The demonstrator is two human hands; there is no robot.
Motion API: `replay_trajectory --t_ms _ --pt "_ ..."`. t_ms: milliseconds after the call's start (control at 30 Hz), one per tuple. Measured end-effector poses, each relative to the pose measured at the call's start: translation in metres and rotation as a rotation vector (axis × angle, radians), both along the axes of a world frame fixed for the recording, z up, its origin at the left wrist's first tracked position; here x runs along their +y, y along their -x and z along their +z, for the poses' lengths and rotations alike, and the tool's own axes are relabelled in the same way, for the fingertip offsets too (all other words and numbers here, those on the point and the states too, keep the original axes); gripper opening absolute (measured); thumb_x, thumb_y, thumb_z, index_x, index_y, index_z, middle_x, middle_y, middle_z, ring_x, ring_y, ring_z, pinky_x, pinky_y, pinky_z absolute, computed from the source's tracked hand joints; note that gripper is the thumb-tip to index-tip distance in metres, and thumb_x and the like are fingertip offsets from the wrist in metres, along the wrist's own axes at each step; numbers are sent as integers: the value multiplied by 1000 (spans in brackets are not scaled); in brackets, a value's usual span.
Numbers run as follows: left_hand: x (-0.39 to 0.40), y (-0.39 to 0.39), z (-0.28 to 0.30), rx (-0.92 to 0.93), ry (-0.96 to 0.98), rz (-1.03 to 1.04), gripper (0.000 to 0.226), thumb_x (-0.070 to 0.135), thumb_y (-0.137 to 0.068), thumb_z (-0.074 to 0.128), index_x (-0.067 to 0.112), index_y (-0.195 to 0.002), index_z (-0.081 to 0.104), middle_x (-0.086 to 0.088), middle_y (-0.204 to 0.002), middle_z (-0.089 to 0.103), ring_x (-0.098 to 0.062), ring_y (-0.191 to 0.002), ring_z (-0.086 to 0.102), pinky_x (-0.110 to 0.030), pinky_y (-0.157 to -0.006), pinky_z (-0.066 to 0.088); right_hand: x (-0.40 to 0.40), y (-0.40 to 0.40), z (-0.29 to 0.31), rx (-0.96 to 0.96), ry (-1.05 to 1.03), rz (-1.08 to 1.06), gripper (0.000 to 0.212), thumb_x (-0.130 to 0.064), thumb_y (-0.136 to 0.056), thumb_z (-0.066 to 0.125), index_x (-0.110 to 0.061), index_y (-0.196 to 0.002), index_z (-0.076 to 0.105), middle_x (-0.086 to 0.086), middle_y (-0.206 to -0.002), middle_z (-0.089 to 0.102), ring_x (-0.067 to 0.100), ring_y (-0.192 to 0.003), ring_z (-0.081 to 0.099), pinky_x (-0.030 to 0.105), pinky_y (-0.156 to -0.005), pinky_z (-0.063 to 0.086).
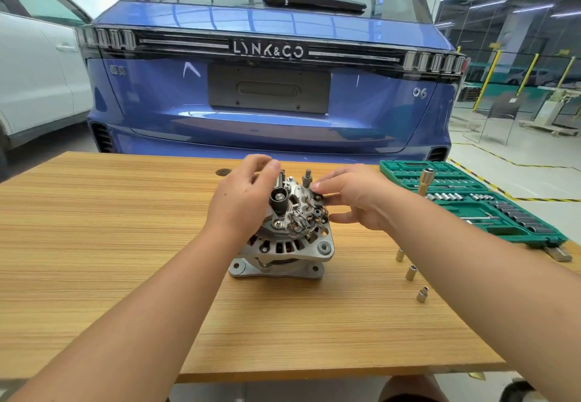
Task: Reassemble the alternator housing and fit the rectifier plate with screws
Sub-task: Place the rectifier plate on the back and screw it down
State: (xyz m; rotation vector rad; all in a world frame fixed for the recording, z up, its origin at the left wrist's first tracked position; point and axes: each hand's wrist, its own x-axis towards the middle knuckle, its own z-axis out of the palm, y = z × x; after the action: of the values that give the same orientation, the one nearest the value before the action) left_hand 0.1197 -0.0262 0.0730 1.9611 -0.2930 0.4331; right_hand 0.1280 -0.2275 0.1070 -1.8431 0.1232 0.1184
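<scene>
Head view: the alternator [283, 238] stands mid-table, rectifier plate [303, 213] facing up. The left hand [242, 194] curls over its far-left edge; the right hand [352, 195] pinches the right rim, directly beside it.

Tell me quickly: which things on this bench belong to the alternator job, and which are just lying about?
Job:
alternator
rectifier plate on top of it
left hand and right hand, both at the plate
green socket set, probably

Lying about:
three loose sockets
small dark disc
blue car behind the table
</scene>
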Motion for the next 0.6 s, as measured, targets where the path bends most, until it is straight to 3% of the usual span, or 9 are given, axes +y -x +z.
replay_trajectory --t_ms 67,167,267,367,467,600 --pt "2 -2 0 41 175 12 41 65 -91 32 39 -104 61 15 -108 66 -6 -105 60 -35 -85 46 1 2 -4 -17 -31 -21 15 -14 -83 81 -16 -96 73 -2 -88 79 21 -95 74 52 -93 55" --pt "2 -4 1 99 333 59 49 63 -93 29 32 -107 64 10 -111 70 -9 -109 63 -36 -92 46 1 4 -8 -20 -97 -29 13 -23 -90 75 -17 -101 74 -3 -92 79 20 -99 72 52 -96 54" --pt "3 -9 1 170 428 109 46 57 -103 29 28 -105 65 5 -105 73 -11 -105 65 -31 -81 43 3 4 -10 -39 -83 -49 12 -21 -89 77 -18 -100 75 -1 -96 78 20 -99 71 51 -94 55" --pt "5 -14 2 212 465 132 46 54 -107 29 26 -103 65 4 -103 74 -11 -102 64 -28 -71 37 5 1 -10 -45 -88 -76 13 -13 -85 79 -14 -98 74 3 -93 78 23 -96 73 50 -90 58" --pt "2 -17 1 212 445 136 45 56 -106 29 27 -102 64 3 -105 74 -11 -103 62 -28 -71 36 5 -1 -10 -49 -94 -71 15 -11 -85 79 -13 -98 73 1 -85 79 23 -94 74 48 -84 60" --pt "0 -18 -1 225 412 136 49 60 -104 27 28 -105 64 6 -107 72 -8 -104 59 -29 -71 36 5 1 -16 -91 -87 -74 14 -16 -87 78 -13 -100 73 6 -99 77 23 -100 72 47 -90 59"
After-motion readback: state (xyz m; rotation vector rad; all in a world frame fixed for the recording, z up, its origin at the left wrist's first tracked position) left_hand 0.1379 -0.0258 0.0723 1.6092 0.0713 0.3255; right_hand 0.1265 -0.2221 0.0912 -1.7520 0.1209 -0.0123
